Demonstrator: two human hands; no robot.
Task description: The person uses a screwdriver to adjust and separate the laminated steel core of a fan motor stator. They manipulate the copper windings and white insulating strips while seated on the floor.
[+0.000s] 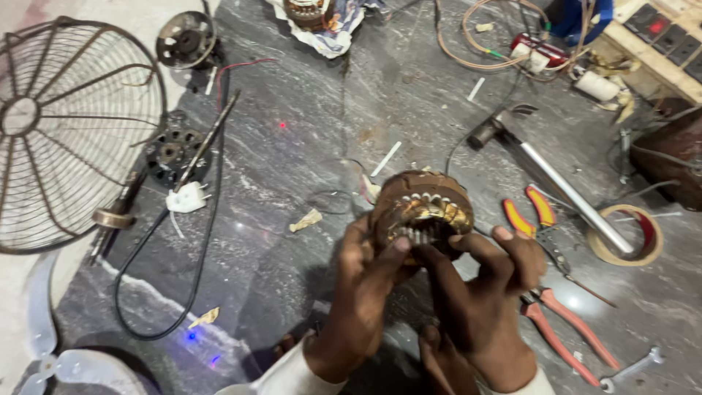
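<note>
over dark marbled floor (pixel 307 110), left hand (pixel 365 285) and right hand (pixel 486 292) both clasp a brown wound motor stator (pixel 423 208), pliers (pixel 541 219) nearby

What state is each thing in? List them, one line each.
Motor stator: lifted, held in both hands.
Left hand: gripping the stator's left side.
Right hand: fingers at the stator's opening.
Fan guard: detached, lying flat.
Hammer: lying on the floor.
Tape roll: lying flat.
Red-handled pliers: lying idle.

I see my left hand (pixel 363 292) bare | right hand (pixel 486 292) bare | white sleeves (pixel 281 377) at both wrists
</note>
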